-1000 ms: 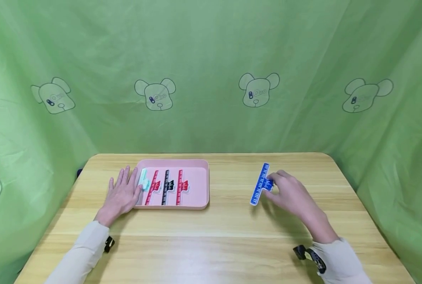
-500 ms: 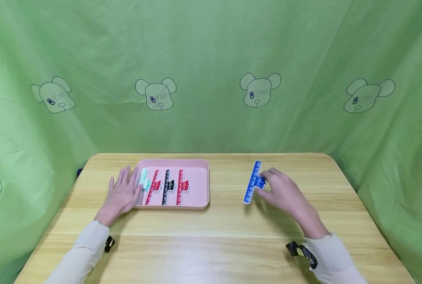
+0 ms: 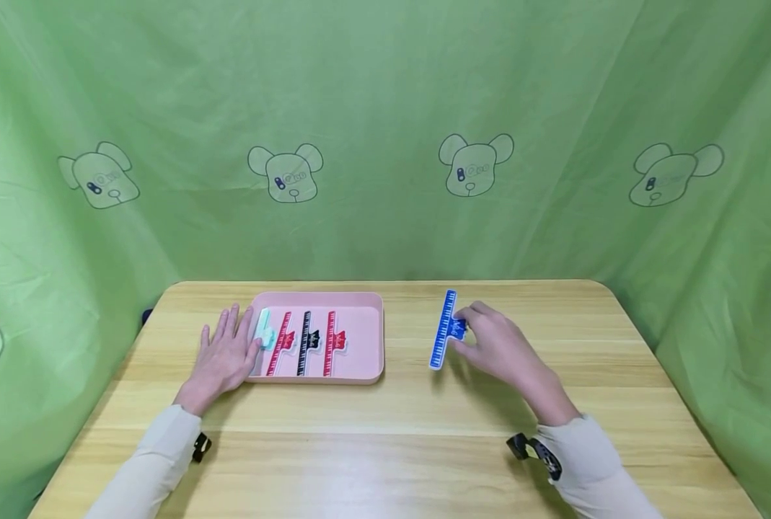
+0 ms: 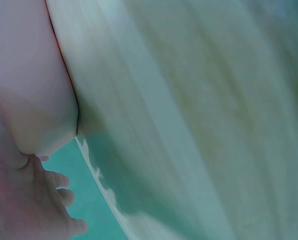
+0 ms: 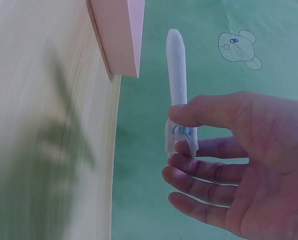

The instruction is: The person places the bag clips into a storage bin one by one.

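My right hand (image 3: 498, 349) pinches a blue clip with a piano-key pattern (image 3: 443, 331) by its handle, above the table and right of the tray. In the right wrist view the clip (image 5: 177, 70) shows edge-on between thumb and fingers, its spring visible. My left hand (image 3: 221, 359) lies with fingers straight against the left side of the pink tray (image 3: 362, 346). Inside the tray several clips lie side by side: a mint one (image 3: 265, 331), a red one (image 3: 280, 342), a black one (image 3: 305, 344) and another red one (image 3: 330, 344). The left thumb partly covers the tray's left rim.
The wooden table (image 3: 385, 447) extends in front of the tray and to its right. A green curtain (image 3: 385, 231) printed with bear heads hangs behind and at both sides.
My right hand has moved left with the blue clip, bringing it closer to the tray. The left hand, the tray and the clips in it have stayed in place.
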The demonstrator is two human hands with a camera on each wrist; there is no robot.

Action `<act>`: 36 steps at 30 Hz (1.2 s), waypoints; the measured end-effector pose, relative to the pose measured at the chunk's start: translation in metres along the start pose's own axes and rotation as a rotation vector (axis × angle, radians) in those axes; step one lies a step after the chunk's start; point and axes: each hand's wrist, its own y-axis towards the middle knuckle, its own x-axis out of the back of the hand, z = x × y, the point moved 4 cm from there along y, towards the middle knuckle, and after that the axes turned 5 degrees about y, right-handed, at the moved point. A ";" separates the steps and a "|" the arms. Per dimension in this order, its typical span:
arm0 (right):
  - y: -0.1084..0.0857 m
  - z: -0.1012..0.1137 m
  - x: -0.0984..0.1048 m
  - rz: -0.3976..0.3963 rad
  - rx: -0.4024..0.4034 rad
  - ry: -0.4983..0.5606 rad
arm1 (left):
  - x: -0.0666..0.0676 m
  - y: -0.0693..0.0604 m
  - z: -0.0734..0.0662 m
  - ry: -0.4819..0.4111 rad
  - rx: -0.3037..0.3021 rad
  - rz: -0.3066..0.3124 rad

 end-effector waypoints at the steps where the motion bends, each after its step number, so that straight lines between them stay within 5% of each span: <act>1: 0.001 0.001 -0.001 0.002 0.001 0.002 | 0.000 0.000 0.000 0.000 0.000 -0.001; 36: 0.050 0.050 -0.040 0.105 0.052 0.007 | 0.002 -0.001 -0.002 0.004 0.007 -0.009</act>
